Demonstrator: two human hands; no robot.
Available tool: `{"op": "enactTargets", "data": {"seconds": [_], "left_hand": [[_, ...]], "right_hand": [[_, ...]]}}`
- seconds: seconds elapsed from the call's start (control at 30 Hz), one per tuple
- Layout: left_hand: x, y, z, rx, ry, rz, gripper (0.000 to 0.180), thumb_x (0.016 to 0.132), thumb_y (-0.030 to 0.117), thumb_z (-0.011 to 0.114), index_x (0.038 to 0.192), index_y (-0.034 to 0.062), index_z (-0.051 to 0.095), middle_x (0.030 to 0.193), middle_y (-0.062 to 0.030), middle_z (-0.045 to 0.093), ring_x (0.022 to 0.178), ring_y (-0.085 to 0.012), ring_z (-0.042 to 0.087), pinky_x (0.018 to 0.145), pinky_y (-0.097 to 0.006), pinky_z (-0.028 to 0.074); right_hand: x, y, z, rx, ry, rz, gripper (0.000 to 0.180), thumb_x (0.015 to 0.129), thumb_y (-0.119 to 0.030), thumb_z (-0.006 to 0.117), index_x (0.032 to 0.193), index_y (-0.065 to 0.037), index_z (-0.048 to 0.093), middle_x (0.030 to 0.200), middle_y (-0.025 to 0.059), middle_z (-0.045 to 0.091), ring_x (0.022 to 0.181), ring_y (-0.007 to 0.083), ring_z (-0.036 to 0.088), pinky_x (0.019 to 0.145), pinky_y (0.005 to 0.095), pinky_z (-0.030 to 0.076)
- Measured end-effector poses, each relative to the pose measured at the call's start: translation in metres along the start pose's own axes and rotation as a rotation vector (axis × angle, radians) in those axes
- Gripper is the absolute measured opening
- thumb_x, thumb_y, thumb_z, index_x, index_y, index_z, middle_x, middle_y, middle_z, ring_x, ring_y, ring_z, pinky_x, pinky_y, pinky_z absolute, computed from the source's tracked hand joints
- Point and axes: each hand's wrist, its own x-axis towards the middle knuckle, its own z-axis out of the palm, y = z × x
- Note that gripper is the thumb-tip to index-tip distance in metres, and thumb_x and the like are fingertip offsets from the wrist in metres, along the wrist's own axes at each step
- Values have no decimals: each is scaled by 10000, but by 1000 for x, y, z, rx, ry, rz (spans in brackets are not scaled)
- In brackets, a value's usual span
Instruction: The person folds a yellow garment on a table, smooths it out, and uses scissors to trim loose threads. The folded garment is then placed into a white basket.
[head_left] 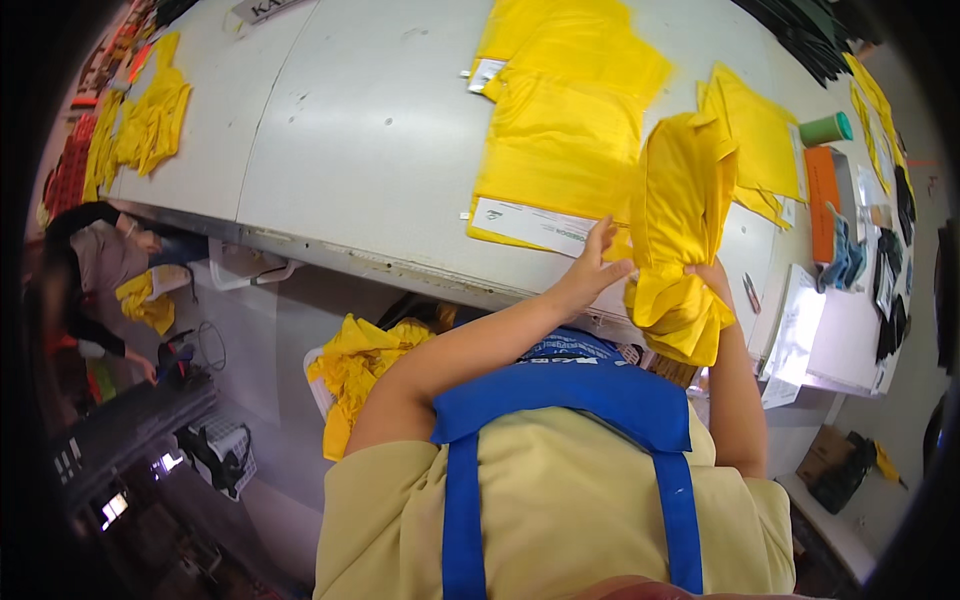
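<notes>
My right hand [712, 282] is closed around a gathered piece of yellow fabric [683, 200], held up over the table's near edge. Above the grip the cloth stands tall; below, it hangs in a bunched fold. To its left is my left hand [592, 268], fingers spread and holding nothing. Just beyond that hand lies a stack of folded yellow fabric pieces [560, 150]. A white printed sheet [530, 224] shows at the stack's near edge. Whether the fabric is a finished garment, I cannot tell.
More yellow fabric lies on the white table [370, 120] at right [755, 135] and far left [155, 115]. Small snips [751, 293], an orange box [822, 190] and a green thread cone [826, 129] are on the right. A bin of yellow cloth [365, 375] stands below; another person [105, 250] is at left.
</notes>
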Motion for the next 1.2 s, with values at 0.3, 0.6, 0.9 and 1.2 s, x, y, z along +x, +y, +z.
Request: {"op": "enactTargets", "data": {"seconds": [0.3,0.6,0.9,1.2], "left_hand": [[-31,31,-18,849,-89,40,669,884,435,603,1352,26,357,1320,-149,448,1183,-216,463,982,-337,404],[-14,73,-42,489,-110,244,152,852,-8,590,1001,20,587,976,-81,588,950,-183,561,819,-272,446],[-16,129,-30,712,-277,482,113,793,32,657,901,26,624,849,-71,632,744,-169,581,706,-273,458],[-13,138,6,721,-96,205,125,837,62,662,944,6,628,843,-47,634,748,-104,584,682,-230,471]], "right_hand": [[3,18,25,411,-83,-4,780,668,-175,605,1368,33,330,1275,234,511,1108,373,564,971,439,467],[-8,21,49,753,9,-68,743,837,-630,407,1363,-108,356,1245,260,483,1108,427,495,1013,545,365],[3,44,17,906,-182,161,797,704,-404,574,1334,40,368,1242,262,520,1044,385,558,979,431,435],[-9,23,43,710,-176,44,867,672,-333,597,1389,53,298,1338,253,458,1158,361,526,1027,407,415]]}}
